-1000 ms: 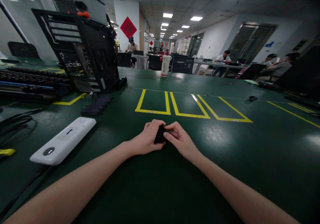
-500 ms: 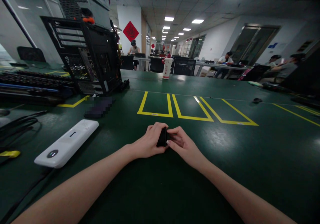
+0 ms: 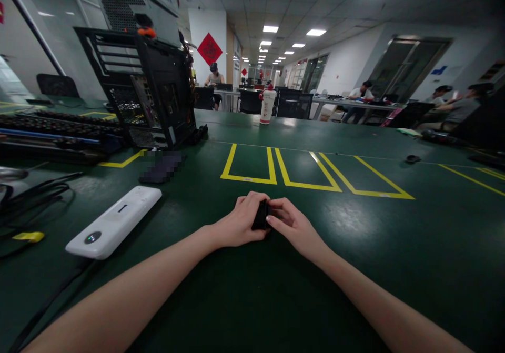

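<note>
Between my two hands, low over the green table (image 3: 252, 290), is a small black box-like object (image 3: 260, 217). My left hand (image 3: 245, 220) is closed around its left side, fingers over the top and thumb along the near edge. On the other side, my right hand (image 3: 290, 225) is curled, with thumb and fingertips against the object's right edge. Much of the object is hidden by the fingers, so its exact kind cannot be made out.
Left of my arm lies a white oblong device (image 3: 116, 221) with a cable. Behind it are a dark pixelated phone-like item (image 3: 161, 167) and an open black computer case (image 3: 145, 90). Yellow tape outlines (image 3: 248, 179) mark the table beyond my hands. A white cup (image 3: 268, 107) stands farther back.
The whole view has shifted slightly, so things sit a little farther right. My right fingertips stay at the black object's edge, and my left hand keeps its hold.
</note>
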Demonstrator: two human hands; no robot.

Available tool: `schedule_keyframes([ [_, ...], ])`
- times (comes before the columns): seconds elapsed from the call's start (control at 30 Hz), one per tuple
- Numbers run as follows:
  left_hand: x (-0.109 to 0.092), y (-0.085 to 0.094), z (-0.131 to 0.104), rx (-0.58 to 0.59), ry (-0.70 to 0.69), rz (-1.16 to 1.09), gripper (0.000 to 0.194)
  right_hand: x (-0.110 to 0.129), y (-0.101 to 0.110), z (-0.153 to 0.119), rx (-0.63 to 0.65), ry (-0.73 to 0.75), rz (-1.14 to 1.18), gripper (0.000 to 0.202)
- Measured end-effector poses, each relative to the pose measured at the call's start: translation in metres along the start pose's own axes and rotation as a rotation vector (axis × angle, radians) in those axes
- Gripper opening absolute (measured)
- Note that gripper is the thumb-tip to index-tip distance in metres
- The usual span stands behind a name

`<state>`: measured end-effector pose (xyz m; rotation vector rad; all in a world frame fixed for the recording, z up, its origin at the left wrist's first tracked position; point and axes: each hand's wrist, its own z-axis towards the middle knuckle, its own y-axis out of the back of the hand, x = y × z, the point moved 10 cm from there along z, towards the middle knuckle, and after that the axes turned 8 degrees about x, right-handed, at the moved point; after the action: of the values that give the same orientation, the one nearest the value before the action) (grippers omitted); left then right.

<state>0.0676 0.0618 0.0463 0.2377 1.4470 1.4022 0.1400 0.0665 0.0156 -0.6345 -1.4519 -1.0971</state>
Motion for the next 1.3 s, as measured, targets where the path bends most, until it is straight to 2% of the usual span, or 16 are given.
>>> schedule_keyframes([
  [0.1, 0.0013, -0.0004, 0.0002, -0.009, 0.0, 0.004, 0.053, 0.0004, -0.0019, -0.0009, 0.015, 0.032, 0.056, 0.022],
  [0.27, 0.0021, -0.0008, 0.0004, -0.008, 0.019, 0.007, 0.053, -0.0023, 0.003, 0.0019, -0.034, 0.054, 0.07, 0.011],
  [0.5, 0.0012, -0.0006, -0.0006, 0.004, 0.028, -0.013, 0.053, -0.0054, 0.0046, 0.0031, -0.03, 0.003, 0.037, 0.028],
  [0.67, 0.0023, -0.0008, -0.001, 0.012, 0.031, -0.016, 0.053, -0.0001, -0.0033, 0.0, 0.047, 0.042, 0.069, 0.023],
  [0.87, 0.0022, -0.0009, -0.0007, 0.006, 0.019, -0.012, 0.052, -0.0033, 0.0007, 0.002, -0.015, 0.045, 0.042, 0.014],
  [1.07, 0.0027, -0.0022, 0.0006, 0.0, 0.003, -0.006, 0.053, -0.0068, 0.0022, 0.0027, -0.028, 0.006, 0.003, 0.03],
  [1.3, 0.0001, 0.0006, -0.0008, 0.027, 0.028, -0.031, 0.051, -0.0057, -0.0028, 0.0002, 0.025, 0.032, 0.062, 0.024],
])
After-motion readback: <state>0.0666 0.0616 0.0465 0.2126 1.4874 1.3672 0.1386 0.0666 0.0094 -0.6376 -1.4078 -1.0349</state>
